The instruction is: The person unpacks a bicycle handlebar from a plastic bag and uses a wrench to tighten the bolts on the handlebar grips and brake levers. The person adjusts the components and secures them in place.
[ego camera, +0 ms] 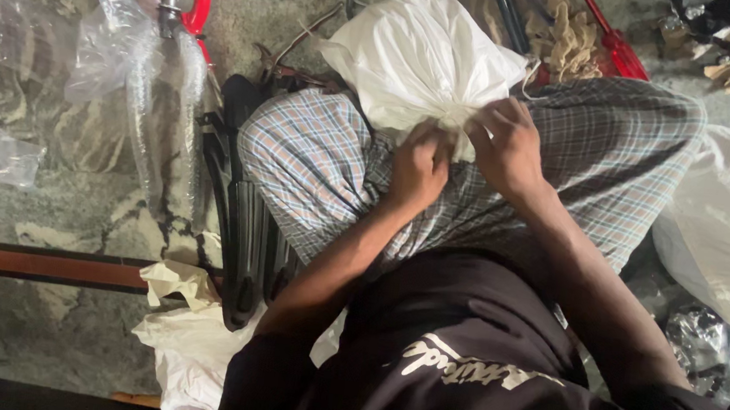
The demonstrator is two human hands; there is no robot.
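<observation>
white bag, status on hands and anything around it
Left hand and right hand both pinch the bunched neck of the white bag. Bag rests on checked-cloth lap. Nothing blocking.

Both bare forearms reach forward and angle inward, bringing the hands nearly together. The left hand (418, 167) is curled knuckles-up, its grip pinched tight; the right hand (506, 143) likewise clenches, fingers bunched.

smooth white plastic bag (419, 55), checked cloth trousers (316, 154)
</observation>
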